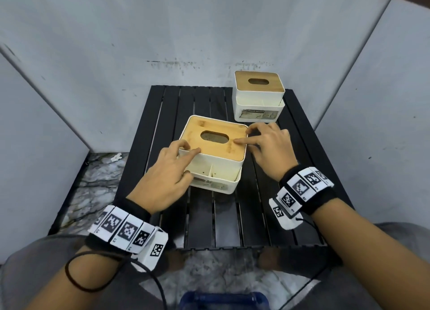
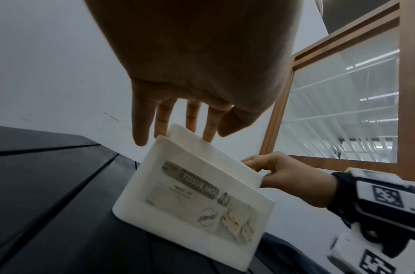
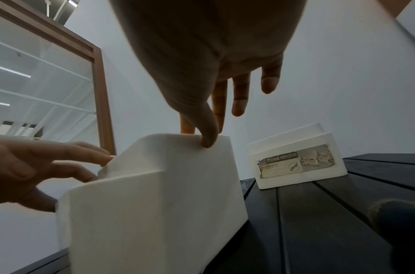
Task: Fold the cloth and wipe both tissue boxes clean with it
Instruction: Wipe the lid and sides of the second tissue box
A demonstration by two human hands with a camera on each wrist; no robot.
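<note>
From the head camera, the near tissue box (image 1: pixel 215 154), white with a wooden lid, sits mid-way on the black slatted table (image 1: pixel 232 223). The left hand (image 1: pixel 166 179) lies against the box's left near corner, fingers loosely spread, its forefinger stretched onto the lid. The right hand (image 1: pixel 271 147) is at the box's right edge, fingers spread, fingertips on the lid. The far tissue box (image 1: pixel 258 95) stands apart at the table's back right. No cloth shows.

The left wrist camera shows the left hand (image 2: pixel 196 74) with straight fingers reaching the near tissue box (image 2: pixel 194 196) along its top edge.

In the right wrist view, the right hand (image 3: pixel 213 64) has its thumb touching the top rim of the near tissue box (image 3: pixel 154 200); the far tissue box (image 3: pixel 295 159) stands beyond.
</note>
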